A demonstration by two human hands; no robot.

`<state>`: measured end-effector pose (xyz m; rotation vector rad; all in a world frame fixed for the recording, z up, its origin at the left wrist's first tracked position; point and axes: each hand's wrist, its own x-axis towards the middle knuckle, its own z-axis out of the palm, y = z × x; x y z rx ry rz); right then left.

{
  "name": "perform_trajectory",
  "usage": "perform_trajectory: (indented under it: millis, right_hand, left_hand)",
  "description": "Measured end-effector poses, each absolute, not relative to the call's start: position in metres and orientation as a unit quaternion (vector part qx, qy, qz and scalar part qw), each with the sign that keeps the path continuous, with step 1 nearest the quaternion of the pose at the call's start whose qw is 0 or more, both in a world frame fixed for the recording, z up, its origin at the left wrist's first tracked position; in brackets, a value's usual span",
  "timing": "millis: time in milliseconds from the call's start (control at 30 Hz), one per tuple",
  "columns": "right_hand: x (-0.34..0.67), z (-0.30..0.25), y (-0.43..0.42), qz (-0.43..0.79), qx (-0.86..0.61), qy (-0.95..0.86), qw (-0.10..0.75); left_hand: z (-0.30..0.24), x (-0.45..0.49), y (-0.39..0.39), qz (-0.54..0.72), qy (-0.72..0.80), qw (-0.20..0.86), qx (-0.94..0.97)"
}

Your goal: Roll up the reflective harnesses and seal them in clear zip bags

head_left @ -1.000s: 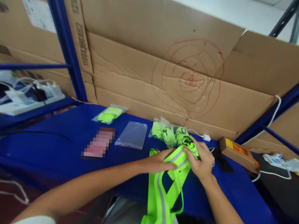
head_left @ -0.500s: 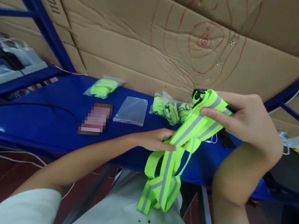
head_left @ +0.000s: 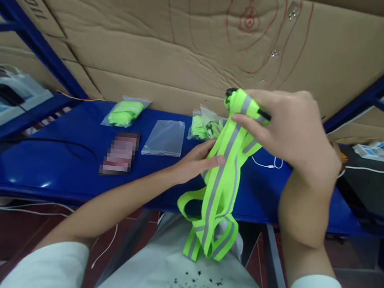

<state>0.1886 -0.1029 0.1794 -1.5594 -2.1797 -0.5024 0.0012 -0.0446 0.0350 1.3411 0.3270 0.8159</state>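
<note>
My right hand [head_left: 290, 128] is raised above the blue table [head_left: 56, 171] and grips the top end of a neon-green reflective strap vest [head_left: 219, 189], which hangs down in loops over my lap. My left hand [head_left: 195, 162] holds the straps lower down, fingers closed around them at the table's front edge. Behind the hands lie bagged green straps [head_left: 202, 126], partly hidden.
On the table lie another bagged green strap [head_left: 123, 111], an empty clear bag [head_left: 164, 137], a blurred pink item [head_left: 119, 153] and a white cable [head_left: 266, 162]. Cardboard sheets [head_left: 175, 38] wall the back. Blue rack posts stand left and right; white devices [head_left: 376, 152] sit at the far right.
My right hand has lifted the vest's top end up off the table and toward me. The left hand slid along the straps. The view tilted down.
</note>
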Motion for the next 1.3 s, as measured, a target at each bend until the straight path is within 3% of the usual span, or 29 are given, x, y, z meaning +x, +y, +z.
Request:
perform_trajectory:
  millis: [100,267,433,633,867,1000,1100,1233,1300]
  right_hand:
    - [0.176,0.171,-0.098,-0.21,-0.556,-0.791,0.149]
    - [0.165,0.163,-0.092,-0.195,-0.535,-0.81,0.141]
    - [0.169,0.163,-0.089,-0.179,-0.528,-0.818,0.137]
    - [0.169,0.161,-0.087,-0.193,-0.525,-0.821,0.111]
    - [0.155,0.151,-0.085,-0.241,-0.524,-0.809,0.113]
    - [0.16,0.153,-0.081,-0.221,-0.532,-0.811,0.099]
    - [0.172,0.153,-0.073,-0.192,-0.527,-0.819,0.122]
    - [0.185,0.149,-0.059,-0.16,-0.515,-0.827,0.159]
    - [0.188,0.145,-0.054,-0.148,-0.506,-0.833,0.167]
  left_hand:
    - [0.04,-0.002,-0.042,0.273,0.146,0.797,0.519]
    - [0.051,-0.009,-0.038,0.134,0.086,0.883,0.441]
    - [0.039,-0.004,-0.037,0.223,0.084,0.847,0.476]
    - [0.035,-0.004,-0.044,0.236,0.117,0.8,0.539]
    - [0.033,0.004,-0.046,0.349,0.29,0.699,0.553]
    - [0.034,0.005,-0.044,0.39,0.303,0.689,0.53]
    - [0.038,-0.001,-0.041,0.352,0.271,0.728,0.523]
    - [0.041,-0.007,-0.036,0.202,0.158,0.819,0.513]
    - [0.038,-0.005,-0.036,0.207,0.162,0.808,0.527]
